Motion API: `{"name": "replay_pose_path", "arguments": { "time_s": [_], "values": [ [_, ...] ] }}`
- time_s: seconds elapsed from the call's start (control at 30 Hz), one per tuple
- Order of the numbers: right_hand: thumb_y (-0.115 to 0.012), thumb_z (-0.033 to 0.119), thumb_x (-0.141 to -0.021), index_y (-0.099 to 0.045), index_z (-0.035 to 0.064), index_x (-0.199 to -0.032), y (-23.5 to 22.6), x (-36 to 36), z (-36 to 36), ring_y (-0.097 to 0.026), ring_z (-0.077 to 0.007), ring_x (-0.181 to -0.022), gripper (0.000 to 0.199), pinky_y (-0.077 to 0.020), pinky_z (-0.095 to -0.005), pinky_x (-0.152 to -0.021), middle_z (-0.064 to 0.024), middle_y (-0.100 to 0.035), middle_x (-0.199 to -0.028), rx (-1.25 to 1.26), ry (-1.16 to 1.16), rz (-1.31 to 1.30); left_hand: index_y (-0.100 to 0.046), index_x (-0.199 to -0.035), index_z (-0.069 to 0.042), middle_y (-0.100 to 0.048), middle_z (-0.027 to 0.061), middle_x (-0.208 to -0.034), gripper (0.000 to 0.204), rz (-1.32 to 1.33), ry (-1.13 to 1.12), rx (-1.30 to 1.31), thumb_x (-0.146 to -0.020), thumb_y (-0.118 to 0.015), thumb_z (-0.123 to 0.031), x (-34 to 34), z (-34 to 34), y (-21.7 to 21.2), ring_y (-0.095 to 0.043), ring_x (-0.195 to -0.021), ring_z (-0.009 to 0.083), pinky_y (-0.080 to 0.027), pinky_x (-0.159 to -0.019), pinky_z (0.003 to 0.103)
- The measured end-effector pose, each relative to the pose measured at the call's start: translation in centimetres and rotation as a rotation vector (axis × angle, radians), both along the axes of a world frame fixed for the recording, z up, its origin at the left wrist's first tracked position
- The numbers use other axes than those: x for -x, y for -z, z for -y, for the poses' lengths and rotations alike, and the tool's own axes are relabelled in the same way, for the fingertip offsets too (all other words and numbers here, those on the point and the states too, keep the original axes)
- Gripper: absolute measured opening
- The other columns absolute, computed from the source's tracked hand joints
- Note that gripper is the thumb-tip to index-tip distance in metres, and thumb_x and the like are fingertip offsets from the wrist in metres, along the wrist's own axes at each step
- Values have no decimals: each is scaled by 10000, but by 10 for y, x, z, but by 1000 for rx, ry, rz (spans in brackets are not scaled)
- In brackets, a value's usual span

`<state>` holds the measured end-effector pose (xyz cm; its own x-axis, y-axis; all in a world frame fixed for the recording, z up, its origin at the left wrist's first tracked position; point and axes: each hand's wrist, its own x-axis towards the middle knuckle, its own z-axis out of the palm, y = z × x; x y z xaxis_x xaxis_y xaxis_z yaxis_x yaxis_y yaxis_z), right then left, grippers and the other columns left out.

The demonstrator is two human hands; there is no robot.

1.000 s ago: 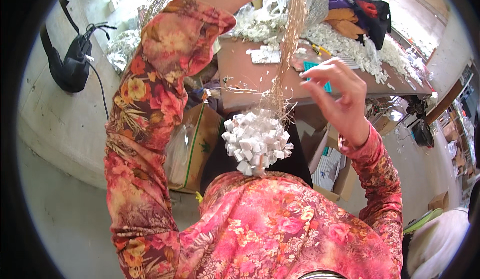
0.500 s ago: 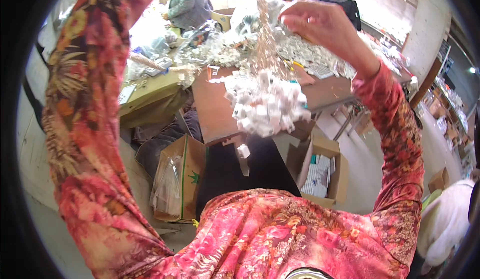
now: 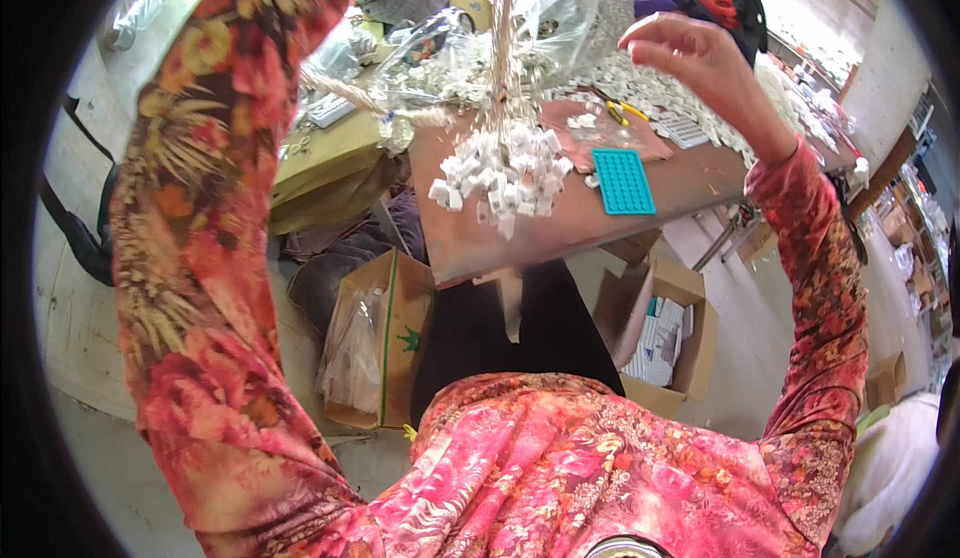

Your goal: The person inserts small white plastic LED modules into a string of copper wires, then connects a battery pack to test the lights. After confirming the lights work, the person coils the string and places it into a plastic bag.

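Golden wires hang straight, probably held high so white blocks dangle free; right hand half-open, apparently empty; left hand beyond my view.

Pale floor, brown table — bright light beyond it, 1 pale pillar at right.

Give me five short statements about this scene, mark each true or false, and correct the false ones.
1. White blocks cluster at the lower end of golden strands. True.
2. The right hand grips the yellow-handled tool. False: the tool lies beyond the teal tray, apart from that hand.
3. The teal tray lies on the brown table. True.
4. The sleeves are plain blue. False: they are floral, largely red.
5. The cardboard box at right stands open. True.
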<state>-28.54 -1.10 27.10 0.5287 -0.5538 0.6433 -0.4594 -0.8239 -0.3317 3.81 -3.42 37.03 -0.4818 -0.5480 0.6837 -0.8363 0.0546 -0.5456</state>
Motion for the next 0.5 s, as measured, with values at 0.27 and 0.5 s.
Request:
{"name": "replay_pose_path", "arguments": {
  "time_s": [0.27,0.5],
  "values": [
    [-682,209,-839,-682,127,-1048,52,-73,11,-598,-190,-588,224,-482,-321,-575,-74,-649,-857,111,-18,-41,-690,-709,-76,-650,140,-672,94,-12,-33,-47,-716,-625,-143,-16,14,20,-659,-664,295,-510,-599,411],
    [-737,345,-747,-540,225,-1270,67,-110,14,-606,-280,-686,572,-488,-373,-578,-65,-562,-811,444,7,-417,-689,-714,-74,-651,137,-677,91,-54,-48,-77,-715,-626,-140,-25,17,37,-658,-665,292,-511,-598,407]
  ]
}}
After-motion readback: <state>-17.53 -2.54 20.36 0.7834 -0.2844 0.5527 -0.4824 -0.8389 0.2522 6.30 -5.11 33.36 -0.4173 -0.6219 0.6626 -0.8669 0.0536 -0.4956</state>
